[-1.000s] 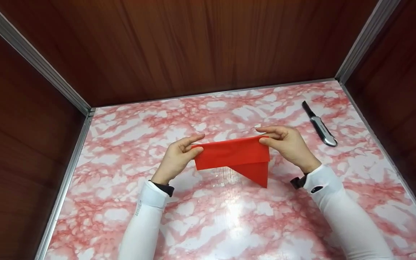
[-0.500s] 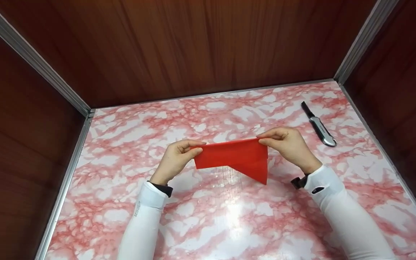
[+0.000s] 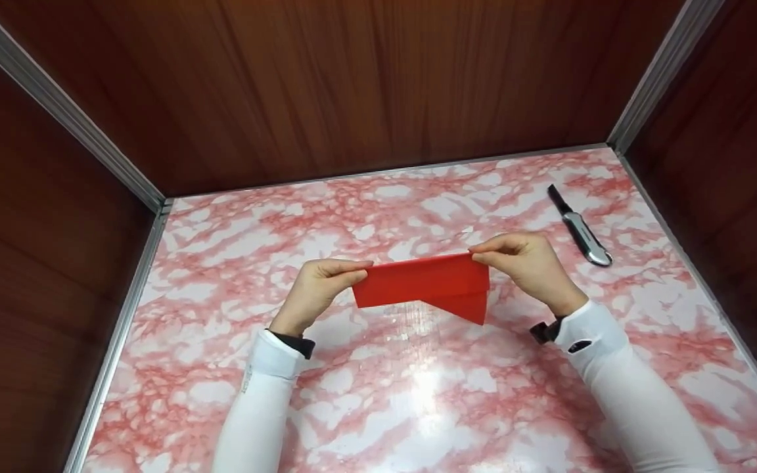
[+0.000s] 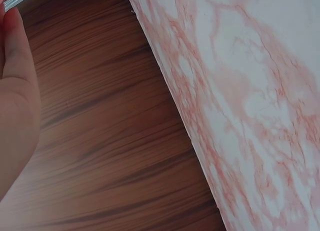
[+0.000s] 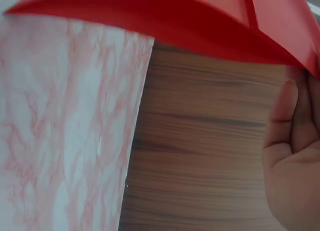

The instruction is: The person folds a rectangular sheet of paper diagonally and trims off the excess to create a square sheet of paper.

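Observation:
A folded sheet of red paper [image 3: 418, 279] is held up above the table, its long upper edge stretched between both hands. My left hand [image 3: 318, 289] pinches its upper left corner between thumb and fingers. At the upper right corner, my right hand [image 3: 528, 266] pinches it the same way. A pointed flap hangs below the lower edge on the right side. In the right wrist view the red paper [image 5: 200, 26] curves across the top, with layers showing. The left wrist view catches only part of the left hand [image 4: 17, 101] at its left edge.
A utility knife [image 3: 581, 226] with a dark blade end and grey handle lies at the right rear of the table. The red-and-white marbled tabletop [image 3: 273, 217] is bounded by dark wood panels [image 3: 378, 85] with metal edging.
The fingers of both hands have closed down onto the upper edge of the red paper. The left hand has lowered slightly, and the hanging pointed flap shows shorter than before.

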{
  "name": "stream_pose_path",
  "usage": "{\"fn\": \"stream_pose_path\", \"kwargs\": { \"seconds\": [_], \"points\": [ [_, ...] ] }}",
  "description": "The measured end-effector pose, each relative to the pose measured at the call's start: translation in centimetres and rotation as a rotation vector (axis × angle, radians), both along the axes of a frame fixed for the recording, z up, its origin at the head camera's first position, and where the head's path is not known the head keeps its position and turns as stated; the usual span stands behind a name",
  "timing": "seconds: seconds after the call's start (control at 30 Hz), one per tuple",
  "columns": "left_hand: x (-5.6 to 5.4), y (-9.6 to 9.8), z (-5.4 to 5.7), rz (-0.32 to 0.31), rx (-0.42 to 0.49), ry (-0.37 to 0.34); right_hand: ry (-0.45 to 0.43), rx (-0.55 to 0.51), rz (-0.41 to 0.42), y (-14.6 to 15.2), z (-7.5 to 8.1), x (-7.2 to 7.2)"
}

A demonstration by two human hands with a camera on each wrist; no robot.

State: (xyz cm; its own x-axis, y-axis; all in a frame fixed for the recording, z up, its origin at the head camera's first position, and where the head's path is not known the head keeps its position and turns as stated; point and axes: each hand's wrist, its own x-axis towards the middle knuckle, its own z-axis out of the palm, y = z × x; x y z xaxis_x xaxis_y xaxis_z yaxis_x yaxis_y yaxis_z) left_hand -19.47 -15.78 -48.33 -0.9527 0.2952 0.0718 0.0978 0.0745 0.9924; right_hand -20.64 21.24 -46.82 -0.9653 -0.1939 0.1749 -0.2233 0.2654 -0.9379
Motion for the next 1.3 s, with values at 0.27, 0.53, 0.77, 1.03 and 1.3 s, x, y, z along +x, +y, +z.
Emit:
{"fn": "stream_pose_path", "kwargs": {
  "seconds": [0.27, 0.53, 0.77, 1.03, 1.3],
  "points": [
    [0.1, 0.4, 0.5, 0.031, -0.017, 0.064, 0.093, -0.074, -0.048, -1.0, -0.1, 0.1],
    [0.2, 1.1, 2.1, 0.023, -0.274, 0.12, 0.162, -0.096, -0.082, -1.5, -0.5, 0.2],
    [0.1, 2.7, 3.8, 0.038, -0.595, 0.244, 0.199, -0.076, -0.09, -2.1, -0.6, 0.4],
    [-0.5, 6.1, 5.2, 0.025, -0.806, 0.384, 0.187, -0.099, -0.089, -2.7, -0.5, 0.5],
    [0.1, 8.0, 5.0, 0.045, -0.832, 0.431, 0.206, -0.085, -0.082, -4.8, 1.2, 1.9]
  ]
}}
